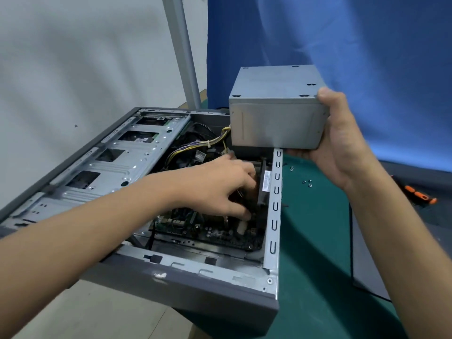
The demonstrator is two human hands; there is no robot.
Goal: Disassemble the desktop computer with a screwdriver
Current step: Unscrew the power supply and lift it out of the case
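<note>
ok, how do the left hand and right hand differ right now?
The left hand is down inside the open case; the right hand is raised outside it. The right hand grips the grey power supply; what the left hand's curled fingers hold is hidden. Both are bare.

Nothing legible here. A white sticker (267,180) is seen on a part inside the computer case (195,285), and a small label (201,155) by the cables (195,146) — print on both too blurred to be read.
</note>
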